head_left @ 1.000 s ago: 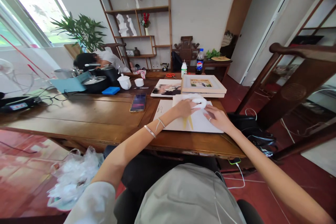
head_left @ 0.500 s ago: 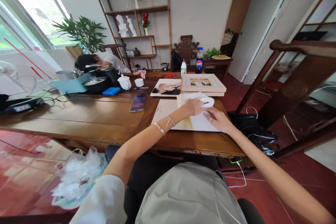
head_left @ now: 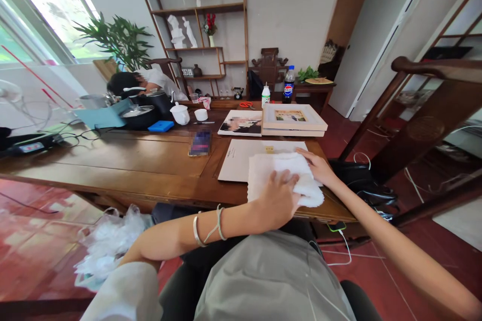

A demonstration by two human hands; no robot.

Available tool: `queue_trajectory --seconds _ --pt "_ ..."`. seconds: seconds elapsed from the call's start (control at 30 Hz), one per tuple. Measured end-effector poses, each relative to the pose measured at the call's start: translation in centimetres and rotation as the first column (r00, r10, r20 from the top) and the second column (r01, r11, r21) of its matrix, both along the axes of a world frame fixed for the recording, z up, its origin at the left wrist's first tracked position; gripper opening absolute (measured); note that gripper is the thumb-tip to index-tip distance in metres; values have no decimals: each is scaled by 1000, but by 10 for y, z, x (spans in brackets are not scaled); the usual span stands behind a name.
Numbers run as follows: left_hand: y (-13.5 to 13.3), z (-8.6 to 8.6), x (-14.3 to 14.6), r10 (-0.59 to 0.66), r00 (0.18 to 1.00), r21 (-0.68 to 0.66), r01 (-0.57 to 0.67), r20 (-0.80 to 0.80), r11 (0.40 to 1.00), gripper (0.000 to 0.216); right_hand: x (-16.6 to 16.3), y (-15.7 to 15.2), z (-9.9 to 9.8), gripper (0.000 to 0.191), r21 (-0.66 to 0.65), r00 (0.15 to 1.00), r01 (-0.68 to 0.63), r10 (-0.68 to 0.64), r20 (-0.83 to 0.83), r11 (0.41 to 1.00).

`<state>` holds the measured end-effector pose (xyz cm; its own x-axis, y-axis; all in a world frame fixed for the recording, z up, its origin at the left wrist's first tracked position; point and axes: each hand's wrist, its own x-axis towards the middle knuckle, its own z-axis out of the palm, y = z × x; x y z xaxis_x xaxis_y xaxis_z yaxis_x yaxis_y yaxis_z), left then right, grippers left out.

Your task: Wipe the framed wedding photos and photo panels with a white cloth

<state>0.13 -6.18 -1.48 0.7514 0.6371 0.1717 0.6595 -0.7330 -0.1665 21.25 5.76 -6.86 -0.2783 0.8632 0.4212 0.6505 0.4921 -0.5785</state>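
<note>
one long brown wooden surface (head_left: 113, 160) carries one pale rectangular card board (head_left: 237, 160). one white folded soft sheet (head_left: 271, 165) overlaps its near edge. two hands lie flat on the sheet, gripping nothing: left hand (head_left: 280, 198) nearer, right hand (head_left: 319, 166) at the right edge.

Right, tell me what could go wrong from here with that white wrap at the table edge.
1. The white wrap bunches at the near edge of the table, under the left hand; it may slide off.
2. Both hands press down, the right hand too, so the pale board beneath might shift or dent.
3. The phone lies close beside the board and could get nudged.
</note>
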Motion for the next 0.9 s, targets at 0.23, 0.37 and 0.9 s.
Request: queue_trajectory --seconds 0.23,0.37,0.9 --pt "58 5 -2 89 990 -13 -88 107 996 35 -1 0 -1 47 16 997 -31 29 78 999" --pt "86 1 1 96 988 25 -100 119 995 35 -2 -1 0 54 14 992 27 -28 124 1000" --pt "69 -7 -34 -132 984 -16 134 117 991 30 -2 1 -1 51 28 993 8 -11 118 1000"
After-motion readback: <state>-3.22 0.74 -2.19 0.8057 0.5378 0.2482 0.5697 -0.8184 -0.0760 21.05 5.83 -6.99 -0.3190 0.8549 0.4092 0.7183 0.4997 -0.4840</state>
